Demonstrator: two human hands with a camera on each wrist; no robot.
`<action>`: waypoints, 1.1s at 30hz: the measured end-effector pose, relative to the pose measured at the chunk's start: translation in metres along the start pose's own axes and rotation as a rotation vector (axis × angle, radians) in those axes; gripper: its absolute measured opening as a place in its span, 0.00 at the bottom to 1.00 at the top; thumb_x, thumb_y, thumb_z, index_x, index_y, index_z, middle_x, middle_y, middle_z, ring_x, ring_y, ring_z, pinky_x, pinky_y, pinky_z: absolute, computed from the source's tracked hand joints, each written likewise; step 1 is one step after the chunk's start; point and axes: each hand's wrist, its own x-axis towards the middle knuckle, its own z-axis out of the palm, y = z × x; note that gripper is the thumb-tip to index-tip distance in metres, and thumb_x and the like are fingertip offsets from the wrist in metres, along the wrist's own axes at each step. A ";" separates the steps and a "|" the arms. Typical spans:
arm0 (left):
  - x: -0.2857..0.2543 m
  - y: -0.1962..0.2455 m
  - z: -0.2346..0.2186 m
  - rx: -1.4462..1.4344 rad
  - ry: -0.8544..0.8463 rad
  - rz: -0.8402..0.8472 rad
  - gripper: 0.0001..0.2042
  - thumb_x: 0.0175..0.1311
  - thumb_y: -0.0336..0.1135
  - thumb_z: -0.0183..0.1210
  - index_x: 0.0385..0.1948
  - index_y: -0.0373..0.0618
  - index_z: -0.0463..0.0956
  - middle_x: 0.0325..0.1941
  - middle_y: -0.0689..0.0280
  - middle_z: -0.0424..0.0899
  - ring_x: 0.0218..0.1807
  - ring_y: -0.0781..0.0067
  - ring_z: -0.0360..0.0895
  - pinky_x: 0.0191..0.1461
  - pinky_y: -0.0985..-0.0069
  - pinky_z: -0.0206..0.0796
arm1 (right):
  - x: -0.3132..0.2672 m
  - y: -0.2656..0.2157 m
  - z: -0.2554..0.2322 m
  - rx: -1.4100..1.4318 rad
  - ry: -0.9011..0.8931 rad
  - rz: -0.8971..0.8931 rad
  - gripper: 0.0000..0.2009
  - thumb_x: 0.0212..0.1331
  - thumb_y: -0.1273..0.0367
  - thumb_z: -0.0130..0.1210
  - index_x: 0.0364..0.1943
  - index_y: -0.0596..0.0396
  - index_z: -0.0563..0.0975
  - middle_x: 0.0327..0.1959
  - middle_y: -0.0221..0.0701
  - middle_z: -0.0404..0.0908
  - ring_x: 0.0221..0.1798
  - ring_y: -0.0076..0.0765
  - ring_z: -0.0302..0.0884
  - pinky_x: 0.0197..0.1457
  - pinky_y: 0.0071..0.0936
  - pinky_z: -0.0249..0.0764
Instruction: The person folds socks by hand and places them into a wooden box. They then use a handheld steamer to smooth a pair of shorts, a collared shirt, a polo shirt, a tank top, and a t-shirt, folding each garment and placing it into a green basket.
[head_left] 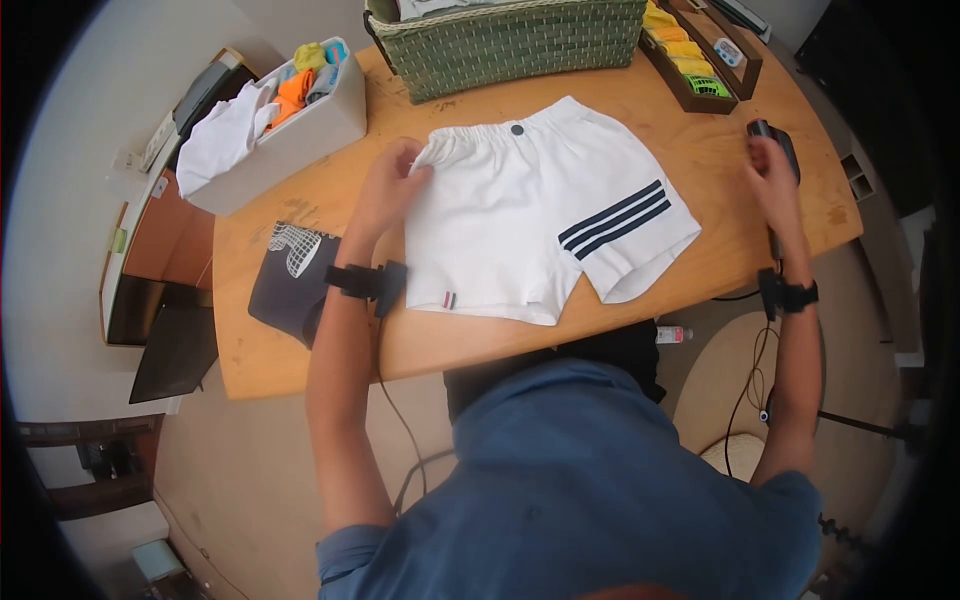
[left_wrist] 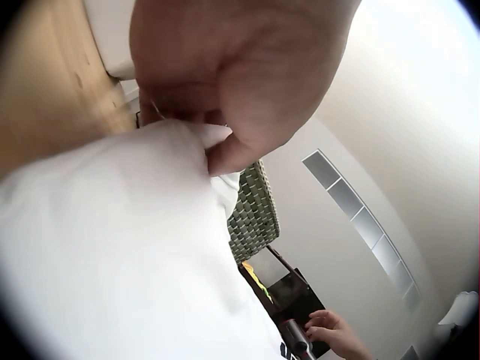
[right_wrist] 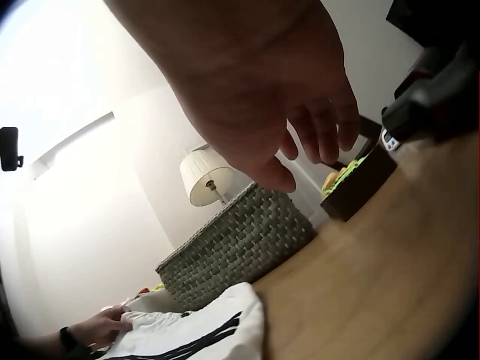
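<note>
White shorts (head_left: 500, 210) lie spread out on the wooden table, waistband away from the person, with three dark stripes on the right leg. At the waistband's left corner my left hand (head_left: 395, 185) pinches the fabric between thumb and fingers; the left wrist view shows the cloth (left_wrist: 112, 225) bunched at the fingertips. My right hand (head_left: 775, 190) is over the table's right side, fingers loosely bent and holding nothing in the right wrist view. Close beside it is a dark handheld device (head_left: 785, 150) with a red detail; in the right wrist view this device (right_wrist: 435, 94) stands apart from the fingers.
A green woven basket (head_left: 510, 55) stands at the back of the table. A white bin (head_left: 290, 150) of clothes is back left, a brown divided box (head_left: 690, 95) with yellow and green items back right. A dark folded cloth (head_left: 285, 285) lies by the left forearm.
</note>
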 end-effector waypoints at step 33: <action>0.015 -0.010 0.009 -0.025 -0.014 0.011 0.15 0.58 0.20 0.56 0.47 0.41 0.78 0.44 0.71 0.79 0.41 0.87 0.73 0.44 0.87 0.66 | -0.046 -0.148 0.052 1.089 -0.608 0.652 0.09 0.62 0.72 0.54 0.44 0.57 0.69 0.22 0.27 0.72 0.17 0.21 0.68 0.20 0.19 0.67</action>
